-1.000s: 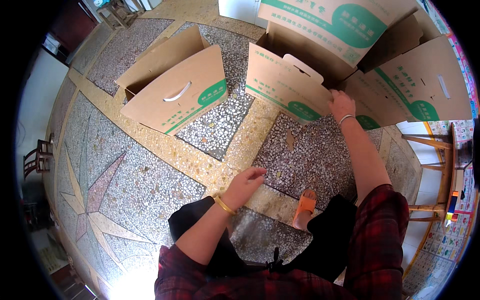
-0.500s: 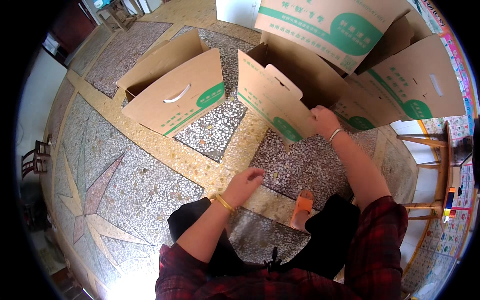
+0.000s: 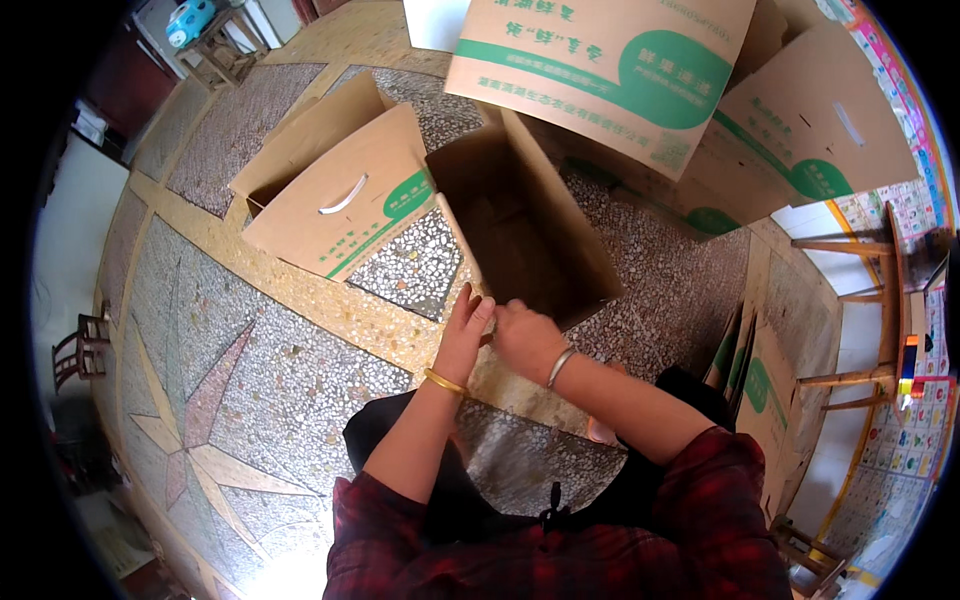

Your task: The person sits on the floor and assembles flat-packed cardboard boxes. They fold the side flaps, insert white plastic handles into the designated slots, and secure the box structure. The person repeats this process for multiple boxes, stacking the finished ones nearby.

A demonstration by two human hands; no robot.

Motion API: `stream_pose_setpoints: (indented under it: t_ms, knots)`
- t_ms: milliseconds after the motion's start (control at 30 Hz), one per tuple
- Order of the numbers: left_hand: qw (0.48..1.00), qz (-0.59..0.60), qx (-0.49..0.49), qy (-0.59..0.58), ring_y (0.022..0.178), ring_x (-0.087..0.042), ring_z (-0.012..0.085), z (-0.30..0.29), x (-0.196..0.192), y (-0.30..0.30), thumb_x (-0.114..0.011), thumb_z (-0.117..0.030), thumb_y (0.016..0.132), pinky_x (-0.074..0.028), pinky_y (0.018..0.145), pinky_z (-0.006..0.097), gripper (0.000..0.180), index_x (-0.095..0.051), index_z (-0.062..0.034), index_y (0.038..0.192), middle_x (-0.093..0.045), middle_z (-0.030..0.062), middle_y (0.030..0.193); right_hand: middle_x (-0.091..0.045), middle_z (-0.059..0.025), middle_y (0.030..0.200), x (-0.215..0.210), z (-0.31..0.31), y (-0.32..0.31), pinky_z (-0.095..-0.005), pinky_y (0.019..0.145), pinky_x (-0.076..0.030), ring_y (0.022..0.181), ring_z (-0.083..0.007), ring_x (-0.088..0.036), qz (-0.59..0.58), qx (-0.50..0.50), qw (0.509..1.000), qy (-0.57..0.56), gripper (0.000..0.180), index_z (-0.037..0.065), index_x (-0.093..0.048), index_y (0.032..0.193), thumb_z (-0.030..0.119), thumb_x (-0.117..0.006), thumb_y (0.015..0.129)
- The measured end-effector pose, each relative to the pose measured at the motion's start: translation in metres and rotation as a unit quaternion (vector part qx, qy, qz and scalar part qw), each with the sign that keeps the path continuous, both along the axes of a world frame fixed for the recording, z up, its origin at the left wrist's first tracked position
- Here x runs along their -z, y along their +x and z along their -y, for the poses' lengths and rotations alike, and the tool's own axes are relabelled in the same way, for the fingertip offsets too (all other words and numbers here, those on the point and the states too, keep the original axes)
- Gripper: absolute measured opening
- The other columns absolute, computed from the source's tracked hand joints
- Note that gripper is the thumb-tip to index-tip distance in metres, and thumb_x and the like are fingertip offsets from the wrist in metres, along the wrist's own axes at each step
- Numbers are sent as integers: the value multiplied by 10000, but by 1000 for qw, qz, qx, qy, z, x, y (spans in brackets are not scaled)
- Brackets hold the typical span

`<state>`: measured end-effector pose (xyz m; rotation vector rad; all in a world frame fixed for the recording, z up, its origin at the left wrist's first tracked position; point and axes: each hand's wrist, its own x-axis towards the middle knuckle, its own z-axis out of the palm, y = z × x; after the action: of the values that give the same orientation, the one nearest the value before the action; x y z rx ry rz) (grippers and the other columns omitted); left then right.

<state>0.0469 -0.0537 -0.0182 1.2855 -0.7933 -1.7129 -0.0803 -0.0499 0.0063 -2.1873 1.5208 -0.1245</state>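
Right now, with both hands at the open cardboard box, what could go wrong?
The left hand and right hand are close together at the near end of the open cardboard box, so a hard tug there might crease it. Its left side stands close to the carton on the left; turning it could knock that one.

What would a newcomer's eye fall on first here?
The open box in the middle stands out, dark inside, with the left hand and right hand together at its near end. Then come the large green-printed carton at the top and the star in the floor at left.
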Motion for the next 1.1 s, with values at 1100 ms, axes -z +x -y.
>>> stream_pose_setpoints:
  t_ms: [1100]
  knots:
    - [927,331,54,-165,869,-524,461,-53,20,63,-410,-132,792,-424,750,471,318,-490,78,1017,-554,315,917,-411,-183,1203,-15,-94,-16,-389,904,-391,1046,-355,-435,84,47,989,-108,623,-38,-348,1262,66,-599,702]
